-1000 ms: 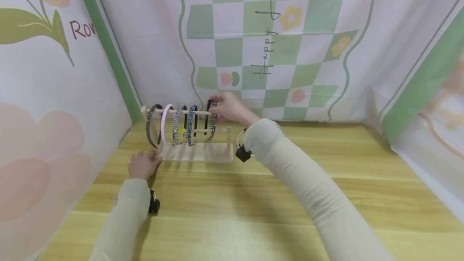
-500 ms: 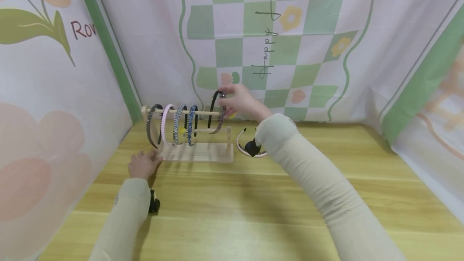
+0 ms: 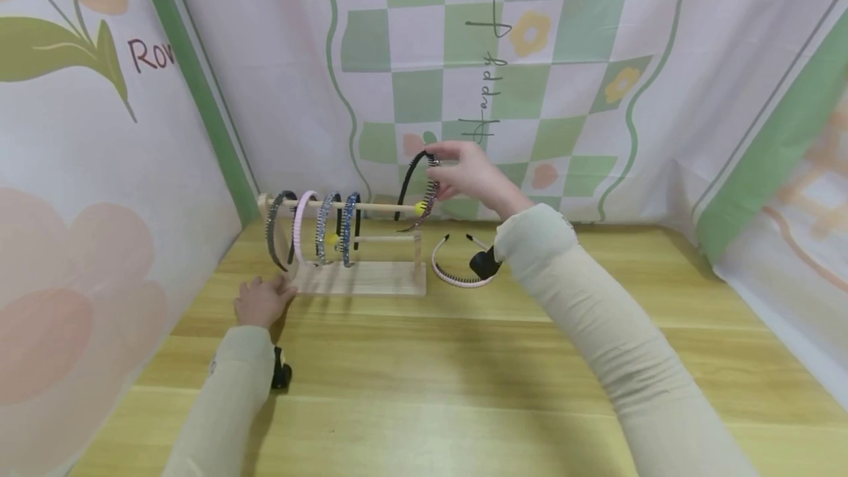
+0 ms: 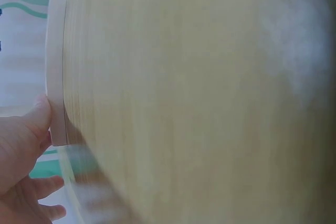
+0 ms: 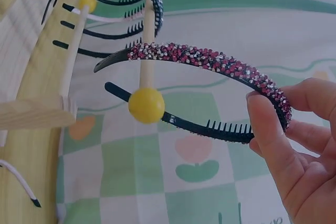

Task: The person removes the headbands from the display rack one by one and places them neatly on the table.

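Note:
My right hand (image 3: 467, 171) pinches a black toothed headband (image 5: 210, 59) covered in red, pink and silver beads. Its curved top sits between thumb and fingers, and its two arms straddle the yellow ball (image 5: 146, 105) at the end of the rack's upper rod (image 3: 384, 206). Low on the left, my left hand (image 3: 260, 302) rests by the near left corner of the wooden headband rack (image 3: 358, 278). In the left wrist view the thumb (image 4: 39, 114) touches the edge of the base, while other fingers spread past its end.
On the rod hang a dark grey headband (image 3: 271, 230), a pink one (image 3: 299, 230), a silvery one (image 3: 322, 230) and a blue one (image 3: 347, 230). A pink toothed headband (image 3: 453, 281) lies on the table right of the rack. Patterned curtains (image 3: 563, 168) stand behind.
My right hand has moved right and upward, sliding the beaded headband along the rod to its ball end. The left hand has stayed at the rack's corner.

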Motion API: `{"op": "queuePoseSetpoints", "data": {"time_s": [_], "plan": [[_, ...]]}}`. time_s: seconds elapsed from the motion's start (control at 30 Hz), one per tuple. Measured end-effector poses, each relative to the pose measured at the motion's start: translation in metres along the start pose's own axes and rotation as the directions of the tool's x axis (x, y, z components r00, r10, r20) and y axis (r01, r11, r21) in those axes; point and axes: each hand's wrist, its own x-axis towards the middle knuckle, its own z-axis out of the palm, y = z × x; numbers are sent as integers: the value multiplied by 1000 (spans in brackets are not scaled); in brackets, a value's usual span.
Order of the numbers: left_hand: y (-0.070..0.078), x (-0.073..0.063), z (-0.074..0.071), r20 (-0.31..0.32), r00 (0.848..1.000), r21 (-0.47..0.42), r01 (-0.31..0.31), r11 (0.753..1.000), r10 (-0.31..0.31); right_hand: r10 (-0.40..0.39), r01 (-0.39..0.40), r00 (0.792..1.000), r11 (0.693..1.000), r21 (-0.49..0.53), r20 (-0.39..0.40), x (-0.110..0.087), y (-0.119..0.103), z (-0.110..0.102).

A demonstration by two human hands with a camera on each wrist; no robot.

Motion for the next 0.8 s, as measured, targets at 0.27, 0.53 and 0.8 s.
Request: {"op": "queuePoseSetpoints", "data": {"time_s": [0.27, 0.53, 0.8], "plan": [[-3, 2, 3, -10, 1000, 2, -12, 1000, 12, 17, -17, 999, 1000, 0, -33, -3, 15, -20], [-6, 4, 5, -25, 1000, 3, -17, 1000, 17, 49, -47, 995, 999, 17, -92, -9, 33, -40], [-6, 4, 5, -19, 999, -1, -28, 1000, 28, 93, -88, 981, 995, 36, -173, -17, 60, -62]]}}
